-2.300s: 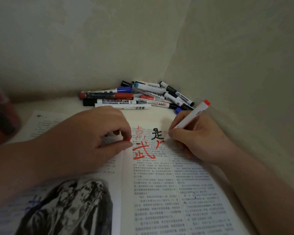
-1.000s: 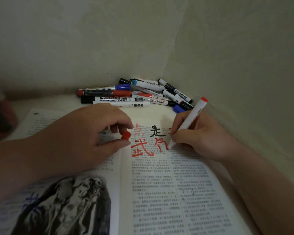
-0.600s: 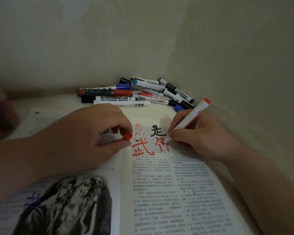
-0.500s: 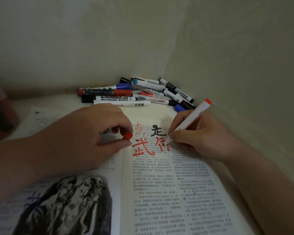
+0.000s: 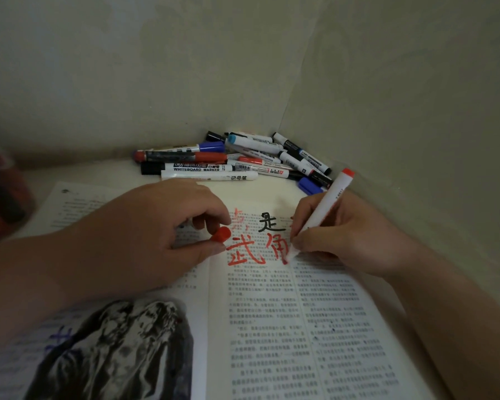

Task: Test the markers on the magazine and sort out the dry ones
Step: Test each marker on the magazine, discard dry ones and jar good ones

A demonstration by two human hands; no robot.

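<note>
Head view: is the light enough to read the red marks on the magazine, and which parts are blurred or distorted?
Head view: dim light without glare, yet the red strokes by the marker on the magazine read clearly; head view: the red object at the left edge is blurred; head view: the wide lens bends the wall corner.

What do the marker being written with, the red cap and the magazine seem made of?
The marker looks like plastic: smooth white barrel, red end. The cap is likely plastic too: solid red, faint sheen. The magazine is paper: thin printed pages curving at the spine, taking red ink; matte, as far as the dim light shows.
</note>
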